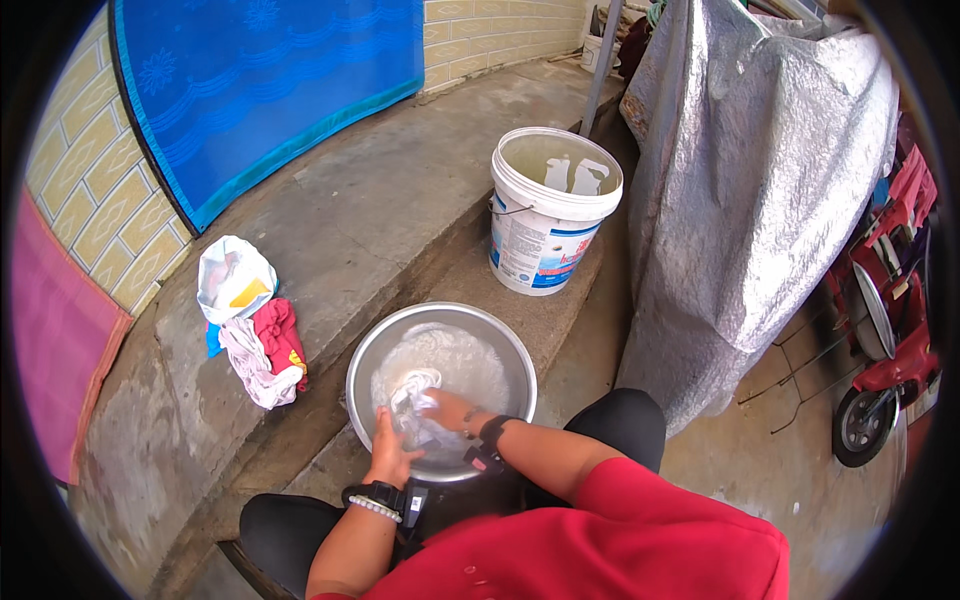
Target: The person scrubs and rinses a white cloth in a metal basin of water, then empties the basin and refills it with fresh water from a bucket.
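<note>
A round metal basin (534, 390) stands before me, holding cloudy, sudsy water (472, 352). A wet white cloth (411, 391) lies bunched in that water. On the cloth's right side, my right hand (448, 411) is closed over part of it, blurred, with its fingertips partly hidden. My left hand (391, 452) is at the basin's near left rim, its fingers spread beside the cloth. Whether the left fingers touch the cloth I cannot tell.
On the concrete ledge (337, 225) at left sit a white plastic bag (232, 281), a pale garment (255, 367) and a red garment (279, 334). Beyond the basin stands a white bucket (551, 247) of water. A silver cover (720, 225) hangs at right, near a red scooter (892, 360).
</note>
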{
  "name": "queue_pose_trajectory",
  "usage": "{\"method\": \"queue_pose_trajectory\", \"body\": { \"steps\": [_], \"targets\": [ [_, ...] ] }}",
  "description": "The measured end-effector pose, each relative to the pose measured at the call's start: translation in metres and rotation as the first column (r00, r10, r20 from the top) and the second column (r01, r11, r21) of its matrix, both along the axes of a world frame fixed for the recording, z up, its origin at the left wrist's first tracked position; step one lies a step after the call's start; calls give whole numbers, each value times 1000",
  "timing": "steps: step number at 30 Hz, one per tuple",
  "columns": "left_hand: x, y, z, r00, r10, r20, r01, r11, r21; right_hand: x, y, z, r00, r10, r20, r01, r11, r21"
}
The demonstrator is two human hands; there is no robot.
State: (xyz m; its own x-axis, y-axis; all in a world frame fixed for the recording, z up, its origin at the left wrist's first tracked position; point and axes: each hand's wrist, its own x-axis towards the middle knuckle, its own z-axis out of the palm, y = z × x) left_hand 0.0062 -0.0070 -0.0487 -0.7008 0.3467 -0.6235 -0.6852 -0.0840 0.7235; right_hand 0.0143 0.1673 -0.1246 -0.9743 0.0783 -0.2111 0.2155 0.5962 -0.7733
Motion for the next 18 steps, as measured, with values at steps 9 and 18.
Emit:
{"method": "queue_pose_trajectory", "body": {
  "steps": [9, 18],
  "targets": [
    [-19, -14, -49, 989, 25, 147, -93, 874, 476, 33, -65, 137, 975, 82, -208, -151, 928, -340],
    [-2, 15, -31, 991, 84, 102, -118, 912, 394, 10, -42, 94, 962, -62, -266, 59, 998, -16]
  ]
}}
